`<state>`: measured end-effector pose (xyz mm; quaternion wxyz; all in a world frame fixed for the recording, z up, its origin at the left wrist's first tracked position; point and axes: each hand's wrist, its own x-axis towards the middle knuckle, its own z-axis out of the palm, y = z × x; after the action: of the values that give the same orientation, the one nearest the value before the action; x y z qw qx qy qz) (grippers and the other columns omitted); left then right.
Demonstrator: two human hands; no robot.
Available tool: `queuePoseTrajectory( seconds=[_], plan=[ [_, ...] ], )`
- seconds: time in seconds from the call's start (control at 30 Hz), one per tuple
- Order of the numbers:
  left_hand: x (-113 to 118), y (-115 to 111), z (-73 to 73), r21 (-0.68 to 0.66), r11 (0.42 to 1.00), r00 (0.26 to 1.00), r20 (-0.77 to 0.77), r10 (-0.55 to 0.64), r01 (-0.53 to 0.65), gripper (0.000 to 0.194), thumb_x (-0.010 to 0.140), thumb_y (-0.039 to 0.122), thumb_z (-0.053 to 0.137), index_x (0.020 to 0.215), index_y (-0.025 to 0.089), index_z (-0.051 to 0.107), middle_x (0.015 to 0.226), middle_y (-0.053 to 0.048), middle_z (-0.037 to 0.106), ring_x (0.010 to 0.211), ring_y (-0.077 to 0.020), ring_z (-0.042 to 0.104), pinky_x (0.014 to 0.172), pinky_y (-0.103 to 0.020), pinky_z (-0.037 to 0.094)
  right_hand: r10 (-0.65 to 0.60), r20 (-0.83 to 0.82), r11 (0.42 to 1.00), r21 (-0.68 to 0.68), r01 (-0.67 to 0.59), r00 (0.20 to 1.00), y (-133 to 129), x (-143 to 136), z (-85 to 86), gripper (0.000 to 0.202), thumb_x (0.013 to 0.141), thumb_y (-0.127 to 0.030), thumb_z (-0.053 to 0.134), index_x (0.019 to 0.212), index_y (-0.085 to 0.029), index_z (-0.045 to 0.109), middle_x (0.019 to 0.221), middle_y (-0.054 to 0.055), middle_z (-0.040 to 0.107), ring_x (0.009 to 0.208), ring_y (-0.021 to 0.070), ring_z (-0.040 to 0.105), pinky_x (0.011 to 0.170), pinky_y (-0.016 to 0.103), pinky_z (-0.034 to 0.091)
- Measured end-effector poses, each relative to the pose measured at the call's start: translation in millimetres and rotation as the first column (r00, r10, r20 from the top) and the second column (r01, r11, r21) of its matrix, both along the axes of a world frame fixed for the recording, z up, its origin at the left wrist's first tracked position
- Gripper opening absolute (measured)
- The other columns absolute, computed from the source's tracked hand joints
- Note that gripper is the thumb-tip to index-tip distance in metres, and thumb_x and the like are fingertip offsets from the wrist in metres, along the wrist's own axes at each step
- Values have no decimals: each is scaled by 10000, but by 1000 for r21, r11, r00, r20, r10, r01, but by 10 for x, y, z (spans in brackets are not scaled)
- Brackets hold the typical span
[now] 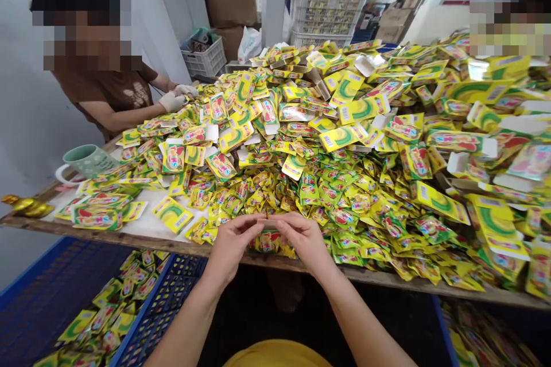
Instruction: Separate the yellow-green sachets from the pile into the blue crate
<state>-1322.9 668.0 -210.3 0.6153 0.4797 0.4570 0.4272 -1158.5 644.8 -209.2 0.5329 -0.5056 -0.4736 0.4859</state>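
Near the table's front edge, my left hand and my right hand pinch a small candy carton from its two sides. Its greyish-brown inner cardboard shows at the top, between my thumbs and fingertips. My fingers partly cover it, so I cannot tell whether anything is inside. Just beyond my hands lies a heap of small green and yellow candy sachets. Piled behind and around them are many flat yellow cartons, some with white end flaps standing out.
A green mug stands at the table's left end, near closed cartons. Below, a blue crate holds filled cartons; another blue crate is at right. A person in gloves works at left, another person is far right.
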Motion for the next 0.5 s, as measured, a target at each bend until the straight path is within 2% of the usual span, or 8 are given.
queuePoseTrajectory(
  seconds=[0.13, 0.27, 0.37, 0.5],
  plan=[
    [-18, 32, -67, 150, 988, 993, -105, 63, -47, 243, 740, 314, 728, 952, 196, 747, 1015, -61, 730, 970, -216, 652, 912, -326, 490, -43, -9, 999, -28, 43, 999, 52, -28, 0, 218, 713, -371, 724, 827, -192, 772, 711, 39, 686, 579, 120, 558, 512, 223, 462],
    [5, 48, -96, 189, 981, 989, -135, 60, -34, 255, 767, 319, 710, 989, 193, 717, 930, -39, 727, 840, -169, 656, 784, -262, 520, -98, -28, 993, -66, 96, 995, 81, -83, -58, 191, 683, -342, 752, 791, -185, 751, 612, 7, 652, 484, 100, 518, 447, 211, 433],
    [27, 57, -109, 279, 960, 981, -191, 47, 8, 188, 799, 295, 685, 956, 193, 704, 903, -32, 709, 814, -151, 646, 753, -240, 513, -135, 27, 990, 32, 134, 990, 73, -73, -93, 119, 696, -305, 754, 759, -204, 760, 697, 32, 687, 577, 134, 592, 492, 229, 478],
    [-8, 73, -160, 495, 868, 974, -213, 82, 35, 82, 807, 216, 680, 880, 213, 714, 924, -32, 700, 891, -160, 645, 834, -268, 506, -107, 104, 974, 210, 83, 989, 32, -9, -108, 83, 695, -223, 772, 777, -215, 765, 757, 43, 705, 701, 165, 649, 637, 270, 532]
  ],
)
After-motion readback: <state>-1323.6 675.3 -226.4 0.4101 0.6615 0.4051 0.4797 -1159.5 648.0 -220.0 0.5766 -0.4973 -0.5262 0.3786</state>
